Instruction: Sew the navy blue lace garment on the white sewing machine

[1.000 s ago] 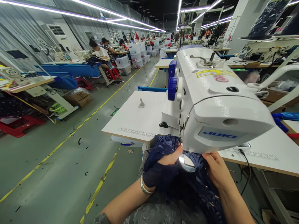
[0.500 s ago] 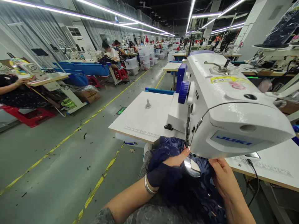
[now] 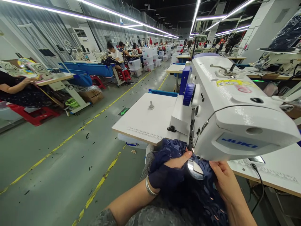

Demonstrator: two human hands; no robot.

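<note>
Your left hand (image 3: 177, 161) is mostly closed on the navy lace fabric (image 3: 202, 194), its thumb stretched toward the underside of the JUKI sewing machine (image 3: 230, 116); the fingers are largely hidden in the cloth, so you cannot tell how tightly they grip. A sheer fold drapes around that wrist, beside the silver bracelet (image 3: 150, 187). Your right hand (image 3: 222, 174) pinches the lace between thumb and forefinger, just below the machine head.

The fabric runs between your two hands, past the shiny metal plate (image 3: 195, 169), bunching up beyond your left hand and hanging below both toward your lap.

As for progress, the piece is in place beneath the head and gathered in both hands, so the work looks under way rather than finished. The needle and any stitching are out of sight, so how much of the edge is done or left cannot be told.

Ahead of your left hand lies the white worktop (image 3: 141, 116) with its printed ruler (image 3: 144, 132); beyond your right hand hangs a black cable (image 3: 260, 185).
</note>
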